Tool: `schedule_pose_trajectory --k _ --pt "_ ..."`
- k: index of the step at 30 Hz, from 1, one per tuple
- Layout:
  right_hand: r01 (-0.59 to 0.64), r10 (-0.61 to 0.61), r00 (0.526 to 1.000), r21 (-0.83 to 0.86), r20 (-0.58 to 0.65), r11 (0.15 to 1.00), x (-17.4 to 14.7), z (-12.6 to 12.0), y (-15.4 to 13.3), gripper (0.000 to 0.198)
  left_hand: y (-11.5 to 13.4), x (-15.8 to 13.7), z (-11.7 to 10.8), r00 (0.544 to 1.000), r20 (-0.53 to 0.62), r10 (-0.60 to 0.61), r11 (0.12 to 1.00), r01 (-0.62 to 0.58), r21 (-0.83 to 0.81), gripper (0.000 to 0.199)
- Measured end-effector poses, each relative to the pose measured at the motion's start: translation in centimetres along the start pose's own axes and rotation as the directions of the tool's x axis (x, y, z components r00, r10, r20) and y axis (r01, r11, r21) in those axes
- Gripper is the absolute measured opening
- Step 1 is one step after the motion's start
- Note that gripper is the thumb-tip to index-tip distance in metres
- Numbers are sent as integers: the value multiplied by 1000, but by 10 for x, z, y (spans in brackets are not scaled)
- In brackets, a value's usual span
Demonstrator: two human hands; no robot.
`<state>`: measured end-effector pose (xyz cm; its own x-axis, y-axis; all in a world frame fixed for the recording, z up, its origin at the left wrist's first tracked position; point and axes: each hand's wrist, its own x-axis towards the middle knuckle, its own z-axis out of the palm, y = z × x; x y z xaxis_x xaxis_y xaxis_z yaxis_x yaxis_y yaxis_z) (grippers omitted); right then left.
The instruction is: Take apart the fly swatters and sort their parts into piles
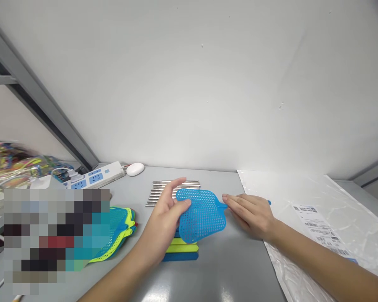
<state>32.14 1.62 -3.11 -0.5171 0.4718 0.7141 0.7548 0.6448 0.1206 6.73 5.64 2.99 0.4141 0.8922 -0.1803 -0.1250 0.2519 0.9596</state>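
Observation:
A blue mesh fly swatter head is held up over the middle of the table. My left hand pinches its left edge, thumb on the near face and index finger stretched upward. My right hand closes around the swatter's narrow neck, and a blue tip shows past the knuckles. Several silvery metal rods lie side by side behind my left hand, partly hidden. Below the swatter, yellow-green and blue flat strips rest on the table, their left ends covered by my left hand.
A stack of yellow-green and blue swatter heads lies at left, partly behind a blurred patch. A power strip and white oval object stand near the wall. Clear bags of colourful items fill the far left; a white labelled package lies right.

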Motion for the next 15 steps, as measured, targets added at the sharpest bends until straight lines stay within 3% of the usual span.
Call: schedule_pose_trajectory --k 3,5,8,10,12,15 --pt "-6 7 999 21 -43 1000 -1 2 -4 53 5 3 -3 993 31 -113 989 116 -94 50" --pt "-10 12 999 35 -53 999 0 2 -5 52 4 4 -7 992 84 -92 990 100 -102 43" --pt "-13 14 1000 33 -26 999 0 1 -5 42 0 4 -16 977 209 31 999 -26 -29 38" --pt "-13 13 1000 21 -8 1000 -1 0 -4 35 -3 4 -24 948 272 163 970 -205 131 38" --pt "-4 4 1000 19 0 1000 -3 0 -3 31 -4 4 -31 871 367 327 810 -458 366 40" --pt "6 -6 1000 26 3 1000 -6 1 -2 30 -1 4 -37 698 547 462 439 -716 544 45"
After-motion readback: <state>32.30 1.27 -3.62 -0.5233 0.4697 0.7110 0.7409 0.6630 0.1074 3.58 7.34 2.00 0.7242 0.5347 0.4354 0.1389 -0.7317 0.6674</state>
